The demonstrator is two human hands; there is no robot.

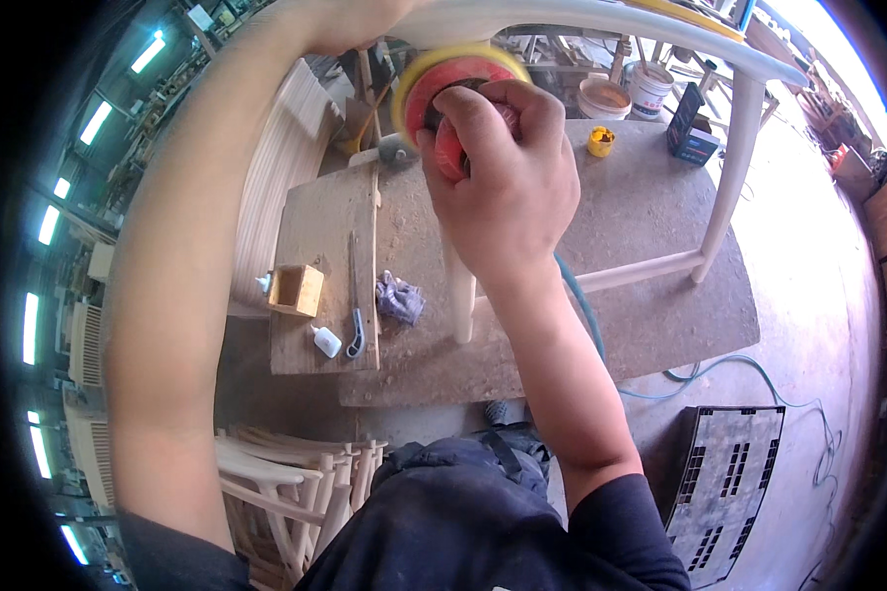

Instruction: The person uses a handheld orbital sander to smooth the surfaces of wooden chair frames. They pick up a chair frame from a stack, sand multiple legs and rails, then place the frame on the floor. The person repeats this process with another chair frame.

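Observation:
My right hand [508,172] is wrapped round a red sander [463,71] with a yellow disc pad. The pad's edge meets the curved top rail of a pale wooden chair frame [601,14]. At the upper edge, my left hand [355,22] is closed on the same rail, left of the sander; part of that hand is cut off. The frame's legs and a low stretcher [650,268] stand over a dusty work table [650,207]. Beneath my right forearm runs a teal air hose [581,305].
On a board [315,227] at left lie a small wooden box [295,290], a white bottle [326,342], a grey-handled saw [356,335] and a crumpled purple cloth [400,298]. Farther back are a yellow tub [601,142], a dark box [693,133] and buckets [650,91]. A black pallet [724,492] is at lower right.

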